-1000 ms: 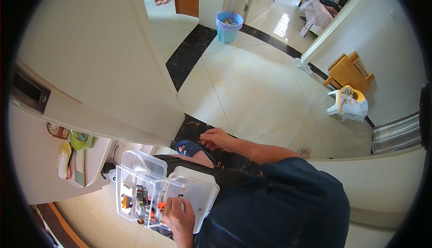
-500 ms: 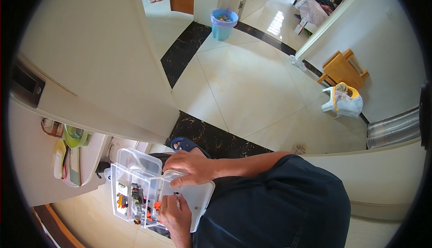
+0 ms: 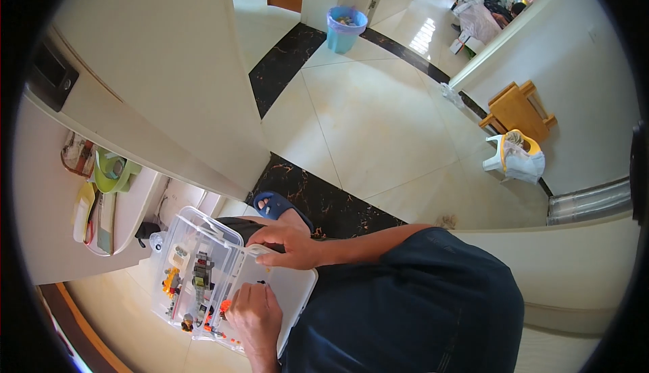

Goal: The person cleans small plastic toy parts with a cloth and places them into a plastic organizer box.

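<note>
A clear plastic case (image 3: 196, 219) lies open over my lap, toy-brick pieces in its compartments. Among them are a grey-green brick build (image 3: 202, 273) and a yellow-orange one (image 3: 171, 282). A flat white panel (image 3: 292, 290) adjoins the case. My right hand (image 3: 291, 246) is closed round the upper rim, thumb on top. Over the lower part, my left hand (image 3: 255, 312) is curled, fingers pinched at a small dark piece (image 3: 262, 282); its fingertips are partly hidden. Orange pieces (image 3: 225, 305) show beside its knuckles.
A white shelf (image 3: 145, 200) to the left holds a green basin (image 3: 115, 170). A pale door (image 3: 169, 96) stands close by. Farther off are a blue bin (image 3: 345, 31), a folded wooden stool (image 3: 517, 111) and a yellow-white stool (image 3: 517, 153). My foot wears a blue slipper (image 3: 277, 207).
The view has shifted slightly, so the case and hands appear a little lower-left or higher. Both hands keep nearly the same places on the case, and the left hand stays curled.
</note>
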Motion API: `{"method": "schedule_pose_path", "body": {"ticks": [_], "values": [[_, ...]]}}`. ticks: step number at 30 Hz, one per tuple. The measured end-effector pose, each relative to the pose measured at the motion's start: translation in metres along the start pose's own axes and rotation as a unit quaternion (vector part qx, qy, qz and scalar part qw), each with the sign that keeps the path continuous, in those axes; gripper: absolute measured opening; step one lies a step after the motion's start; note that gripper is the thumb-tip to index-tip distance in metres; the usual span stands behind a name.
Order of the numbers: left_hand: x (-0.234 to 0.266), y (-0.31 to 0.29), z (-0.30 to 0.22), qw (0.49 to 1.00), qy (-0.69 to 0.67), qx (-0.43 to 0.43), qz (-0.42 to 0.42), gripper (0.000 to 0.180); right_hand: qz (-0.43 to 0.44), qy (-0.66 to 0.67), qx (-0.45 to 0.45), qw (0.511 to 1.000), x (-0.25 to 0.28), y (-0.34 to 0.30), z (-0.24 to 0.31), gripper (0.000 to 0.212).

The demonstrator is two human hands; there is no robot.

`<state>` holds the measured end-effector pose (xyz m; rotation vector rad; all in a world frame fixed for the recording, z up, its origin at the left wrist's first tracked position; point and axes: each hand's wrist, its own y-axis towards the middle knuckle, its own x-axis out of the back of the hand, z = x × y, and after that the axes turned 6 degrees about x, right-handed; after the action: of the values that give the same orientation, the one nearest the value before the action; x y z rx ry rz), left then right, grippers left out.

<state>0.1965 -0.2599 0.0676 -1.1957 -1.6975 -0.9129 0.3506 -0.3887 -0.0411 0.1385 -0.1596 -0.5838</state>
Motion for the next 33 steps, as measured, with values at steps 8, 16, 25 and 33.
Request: {"method": "schedule_pose_path", "body": {"ticks": [8,16,25,33], "values": [[0.003,-0.008,0.009,0.995,-0.077,0.059,-0.009,0.016,0.0,-0.035,0.014,0.999,-0.008,0.007,-0.002,0.036],[0.012,-0.033,0.001,0.912,-0.295,0.251,-0.137,0.023,-0.061,-0.222,0.212,0.95,0.012,0.019,0.024,0.051],[0.006,-0.031,-0.028,0.768,-0.557,0.26,-0.18,0.038,0.207,-0.092,0.27,0.936,-0.007,0.009,0.09,0.059],[0.006,-0.067,-0.004,0.838,-0.439,0.223,-0.237,0.029,0.104,-0.085,0.284,0.949,0.031,0.016,0.107,0.036]]}}
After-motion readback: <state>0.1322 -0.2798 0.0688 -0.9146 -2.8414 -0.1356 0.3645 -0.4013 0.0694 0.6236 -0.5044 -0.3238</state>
